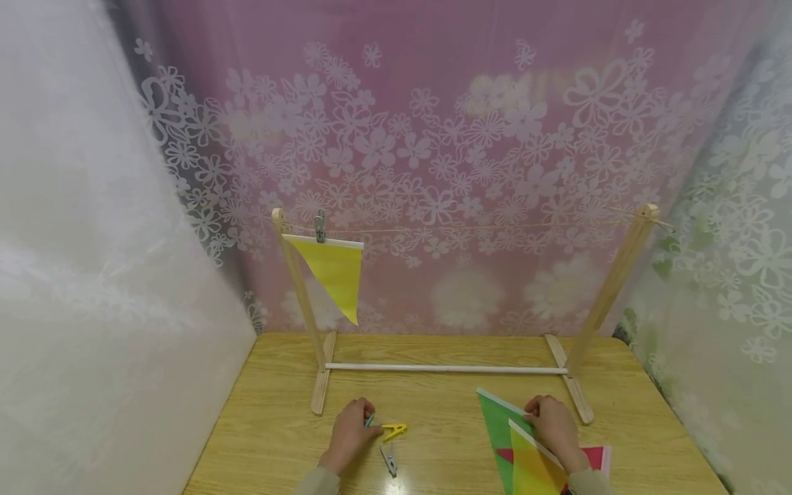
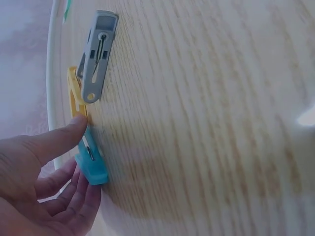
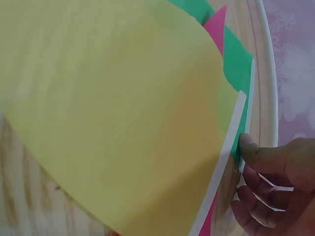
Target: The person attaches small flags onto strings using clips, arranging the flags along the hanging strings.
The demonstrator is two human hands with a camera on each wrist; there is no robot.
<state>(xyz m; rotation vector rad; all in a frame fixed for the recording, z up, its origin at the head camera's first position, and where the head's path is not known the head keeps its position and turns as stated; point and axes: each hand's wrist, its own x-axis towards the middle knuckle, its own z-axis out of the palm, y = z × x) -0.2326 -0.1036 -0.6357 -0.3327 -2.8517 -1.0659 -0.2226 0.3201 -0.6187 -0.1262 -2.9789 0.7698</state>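
Observation:
My left hand (image 1: 351, 434) grips a turquoise clothespin (image 2: 93, 162) low over the table, thumb on one side and fingers on the other. Right by the thumb is a yellow clothespin (image 1: 394, 431), and a grey clothespin (image 1: 388, 459) lies nearer the front edge. On the right, my right hand (image 1: 553, 430) pinches the white top band of a green pennant (image 1: 495, 412) between thumb and fingers. A yellow pennant (image 3: 147, 108) overlaps the green one, and a pink pennant (image 1: 597, 457) shows partly beneath them.
A wooden stand with a left post (image 1: 303, 295), a right post (image 1: 612, 295) and a white crossbar (image 1: 445, 368) stands at the back. A thin string (image 1: 470, 227) runs between the posts. Another grey clothespin (image 1: 320, 227) holds a hanging yellow pennant (image 1: 340, 271) near the left post.

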